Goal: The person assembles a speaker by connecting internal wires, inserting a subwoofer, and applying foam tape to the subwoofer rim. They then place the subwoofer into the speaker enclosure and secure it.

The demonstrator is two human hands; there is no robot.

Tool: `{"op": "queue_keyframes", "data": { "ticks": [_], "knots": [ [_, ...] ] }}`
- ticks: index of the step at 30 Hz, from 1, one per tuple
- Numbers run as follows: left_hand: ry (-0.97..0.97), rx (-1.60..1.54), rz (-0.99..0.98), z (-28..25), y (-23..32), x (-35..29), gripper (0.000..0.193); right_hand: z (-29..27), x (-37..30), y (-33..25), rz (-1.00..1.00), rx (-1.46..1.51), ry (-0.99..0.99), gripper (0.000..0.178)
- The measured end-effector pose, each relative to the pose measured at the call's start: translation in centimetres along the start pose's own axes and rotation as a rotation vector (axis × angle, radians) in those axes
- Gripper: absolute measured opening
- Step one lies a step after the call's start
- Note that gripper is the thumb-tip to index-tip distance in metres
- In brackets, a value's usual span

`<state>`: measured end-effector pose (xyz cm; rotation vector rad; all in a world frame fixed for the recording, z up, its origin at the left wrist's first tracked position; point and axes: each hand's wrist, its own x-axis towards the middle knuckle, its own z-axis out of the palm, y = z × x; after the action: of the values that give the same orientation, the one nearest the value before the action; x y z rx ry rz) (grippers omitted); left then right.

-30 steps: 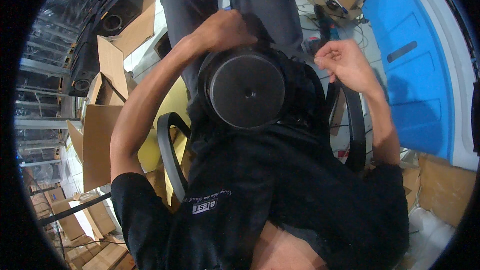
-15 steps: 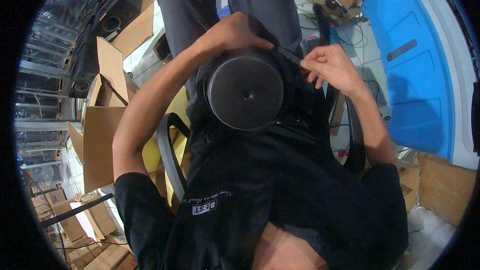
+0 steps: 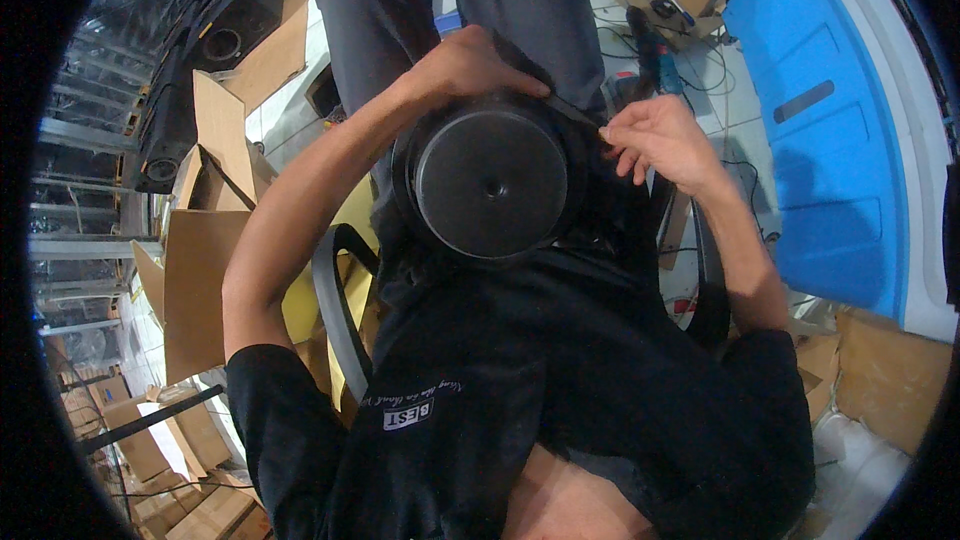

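Observation:
A round black part that looks like a speaker driver (image 3: pixel 480 195) rests in my lap, its flat disc with a small centre hole turned up. Over its far rim bends my left hand (image 3: pixel 475 68), closed, with the thumb stretched to the right along the edge; the other fingers are hidden behind it. A thin dark strip (image 3: pixel 572 112) runs from near that thumb toward my right hand (image 3: pixel 650 138). Thumb and index finger of the right hand pinch the strip's end at the right of the rim, while the remaining fingers curl loosely.
Chair armrests (image 3: pixel 343 300) flank me. Opened cardboard boxes (image 3: pixel 205 290) and speaker cabinets (image 3: pixel 235 35) stand at left. A large blue panel (image 3: pixel 825 130) rises at right. Beyond my right hand, a power tool (image 3: pixel 665 65) and cables lie on the tiled floor.
Almost nothing differs. The thin strip stands out a little more between my two hands, and my right hand has shifted very slightly.

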<state>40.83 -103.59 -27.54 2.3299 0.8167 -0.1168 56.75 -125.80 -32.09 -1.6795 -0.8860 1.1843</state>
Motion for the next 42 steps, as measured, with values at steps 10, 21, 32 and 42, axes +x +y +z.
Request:
{"op": "queue_keyframes", "data": {
  "ticks": [10, 21, 32, 42],
  "knots": [
    [0.006, 0.033, 0.036, 1.1, -0.6, 0.8, 0.053, 1.4, 0.2, 0.1, 0.083, -0.014, -0.047, 0.016],
    [-0.121, 0.128, -0.011, 0.8, 1.0, 0.4, 0.068, 0.7, 0.5, -0.3, 0.094, 0.018, -0.09, 0.021],
    [-0.139, 0.264, 0.001, 1.7, 1.1, 1.3, 0.077, 1.2, 0.5, -0.4, 0.089, -0.122, -0.119, 0.022],
    [-0.155, 0.236, -0.02, 1.7, 1.4, 1.1, 0.077, 1.6, 0.4, -0.5, 0.072, -0.326, -0.075, 0.021]
  ]
}}
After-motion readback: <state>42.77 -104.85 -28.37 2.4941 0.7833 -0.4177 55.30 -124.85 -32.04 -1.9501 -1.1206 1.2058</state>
